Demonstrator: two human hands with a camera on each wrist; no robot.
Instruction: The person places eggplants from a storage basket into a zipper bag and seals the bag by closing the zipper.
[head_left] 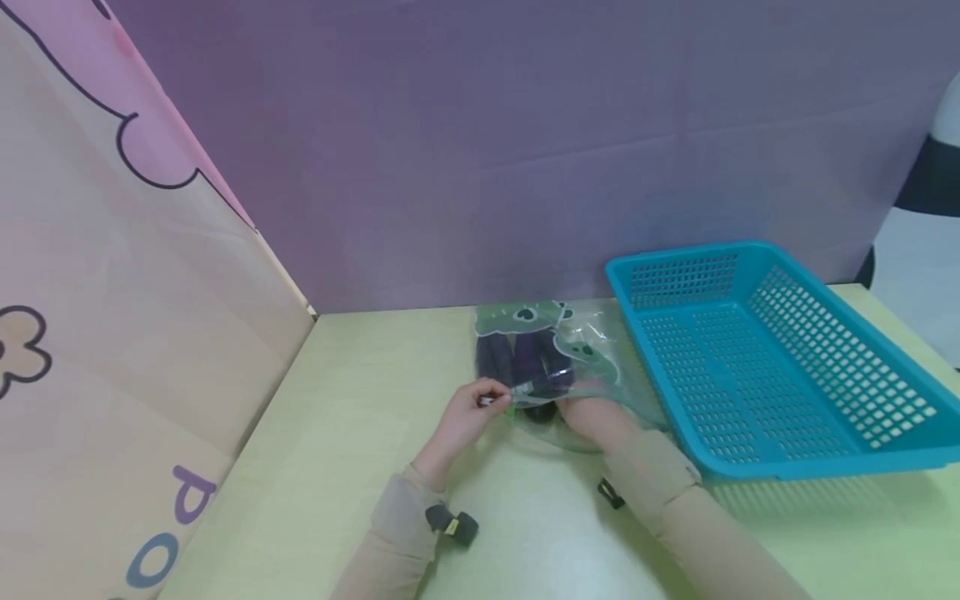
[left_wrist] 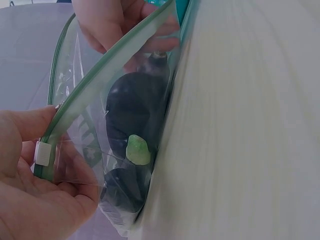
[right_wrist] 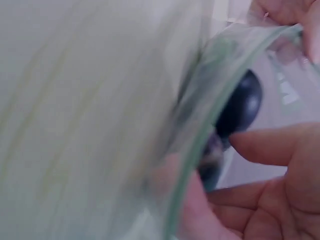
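A clear zip bag (head_left: pixel 600 329) with green print lies on the table, holding dark purple eggplants (head_left: pixel 527 358). Its green-edged mouth gapes toward me. My left hand (head_left: pixel 465 417) pinches one end of that edge, beside the white slider (left_wrist: pixel 43 153). Through the mouth reaches my right hand (head_left: pixel 600 421), its fingers spread inside the bag. In the right wrist view, the thumb tip lies right at a glossy eggplant (right_wrist: pixel 245 102), and the film partly covers the fingers. A pale green stem cap (left_wrist: pixel 138 150) shows among the eggplants in the left wrist view.
A blue plastic basket (head_left: pixel 750 375) with perforated walls stands to the right, close to the bag and my right forearm. Pale wooden table (head_left: pixel 360 392) extends left of the bag. A purple-grey backdrop (head_left: pixel 480 167) rises behind, and a printed panel (head_left: pixel 150 292) stands at the left.
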